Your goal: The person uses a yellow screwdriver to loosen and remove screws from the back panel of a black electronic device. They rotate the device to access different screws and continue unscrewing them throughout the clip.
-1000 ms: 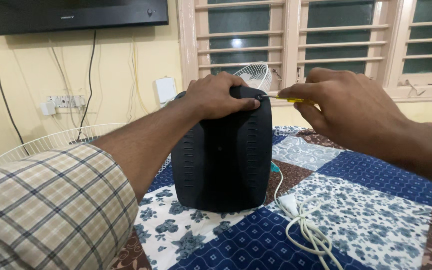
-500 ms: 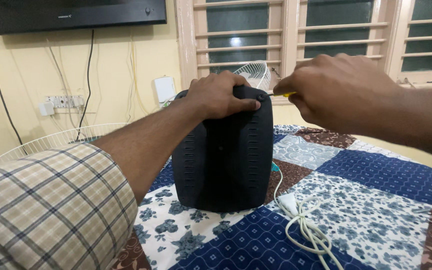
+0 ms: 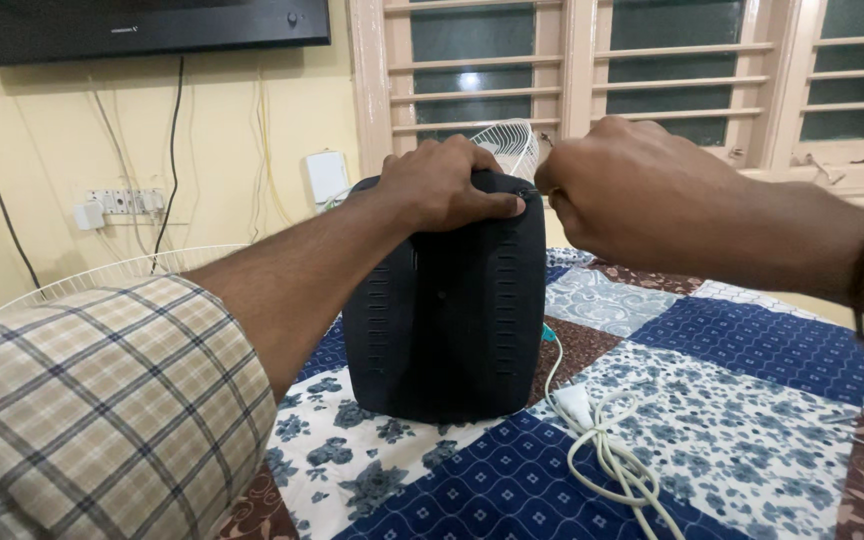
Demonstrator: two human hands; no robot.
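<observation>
At the centre of the head view, a black ribbed housing (image 3: 447, 310) stands upright on a patchwork quilt (image 3: 752, 430) of navy, white floral and brown squares. On its top, toward twelve o'clock, the left hand (image 3: 442, 185) lies palm down with the fingers curled over the rounded crown and the thumb pressed along the front edge, gripping the housing. At about one o'clock from the housing, the right hand (image 3: 632, 190) is bunched into a loose fist with its fingertips drawn together right at the upper right corner of the housing; what they pinch there is hidden by the knuckles, so I cannot tell what it is. A dark band circles the right wrist at three o'clock, and a checked sleeve (image 3: 92, 410) covers the left arm at eight o'clock. At five o'clock from the housing a white cable (image 3: 607, 455) lies bundled in loops on the quilt, one strand running up to the housing's right side. Behind the hands a white fan grille (image 3: 504, 145) peeks over the housing, and another wire grille (image 3: 112, 275) lies at nine o'clock.
</observation>
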